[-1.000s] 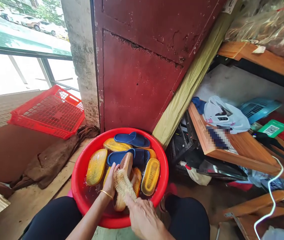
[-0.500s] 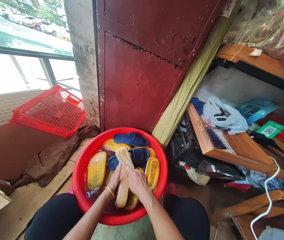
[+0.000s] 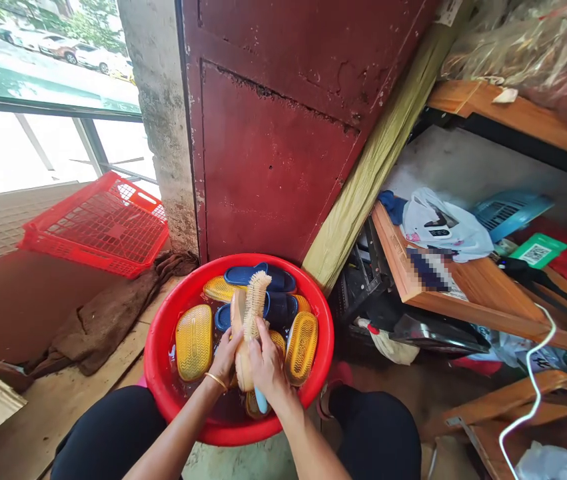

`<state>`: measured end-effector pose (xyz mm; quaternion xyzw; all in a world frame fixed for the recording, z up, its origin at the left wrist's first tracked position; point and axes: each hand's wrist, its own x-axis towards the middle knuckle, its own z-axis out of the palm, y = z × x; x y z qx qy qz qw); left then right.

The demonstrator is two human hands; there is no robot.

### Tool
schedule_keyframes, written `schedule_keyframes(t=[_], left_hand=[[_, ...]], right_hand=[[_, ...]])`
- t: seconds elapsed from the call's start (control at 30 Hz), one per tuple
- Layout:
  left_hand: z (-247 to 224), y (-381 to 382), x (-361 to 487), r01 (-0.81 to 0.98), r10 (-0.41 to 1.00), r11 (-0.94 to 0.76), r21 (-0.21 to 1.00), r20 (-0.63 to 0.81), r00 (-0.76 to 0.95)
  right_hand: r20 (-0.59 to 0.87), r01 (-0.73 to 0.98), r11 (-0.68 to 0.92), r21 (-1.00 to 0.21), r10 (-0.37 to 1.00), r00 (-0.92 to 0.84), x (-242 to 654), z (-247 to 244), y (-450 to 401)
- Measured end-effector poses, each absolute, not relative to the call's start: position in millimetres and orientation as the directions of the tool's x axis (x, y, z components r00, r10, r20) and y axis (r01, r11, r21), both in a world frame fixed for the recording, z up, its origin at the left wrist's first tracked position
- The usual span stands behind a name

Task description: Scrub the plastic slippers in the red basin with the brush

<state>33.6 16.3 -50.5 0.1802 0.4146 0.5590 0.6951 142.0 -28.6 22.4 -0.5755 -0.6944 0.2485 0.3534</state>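
Note:
A red basin [image 3: 156, 343] of dark water holds several slippers with yellow soles and blue straps. Above it, my left hand [image 3: 226, 357] is closed round a tan-soled slipper [image 3: 244, 367], which is tilted on its side. In my right hand [image 3: 266, 363] is a scrubbing brush [image 3: 256, 300] with pale bristles and a light blue handle end, its bristles beside the slipper. One yellow sole [image 3: 194, 343] lies at the basin's left, another [image 3: 302, 347] at its right. A blue slipper [image 3: 276, 277] rests near the back rim.
A red crate [image 3: 108, 227] stands at the left by brown cloth [image 3: 108, 320]. Behind the basin is a dark red door [image 3: 273, 167]. At the right, a wooden shelf [image 3: 493, 287] carries a white plastic bag [image 3: 443, 223]. My knees flank the basin.
The slipper has turned onto its side. The brush has swung more upright, and its blue handle end now shows below my right hand. The view has shifted slightly.

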Motion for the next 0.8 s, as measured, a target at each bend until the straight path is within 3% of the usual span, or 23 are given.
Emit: schedule_keyframes(t=[0.13,0.23,0.37,0.5,0.63,0.73,0.8], left_hand=[[-46,19,32,-0.659,0.927,0.305,0.688,-0.373,0.039],[-35,28,23,-0.739,0.910,0.267,0.619,-0.414,-0.018],[-22,43,5,-0.814,0.884,0.246,0.526,-0.465,-0.033],[-18,48,-4,-0.859,0.869,0.240,0.453,-0.495,-0.018],[-14,45,-8,-0.871,0.883,0.185,0.454,-0.467,-0.056],[-11,40,-7,-0.849,0.903,0.304,0.431,-0.414,0.113],[-9,36,-6,-0.829,0.909,0.361,0.427,-0.361,0.209]], right_hand=[[0.204,0.657,0.252,-0.710,0.967,-0.150,133,32,-22],[0.197,0.767,0.325,-0.553,0.946,-0.258,137,23,-48],[0.052,0.920,0.280,-0.276,0.960,-0.276,167,2,-99],[0.051,0.953,0.268,-0.142,0.963,-0.264,220,-13,-124],[0.131,0.953,0.244,-0.182,0.966,-0.222,247,-6,-110],[0.183,0.905,0.300,-0.303,0.950,-0.254,226,8,-95],[0.187,0.880,0.370,-0.297,0.927,-0.326,206,14,-88]])
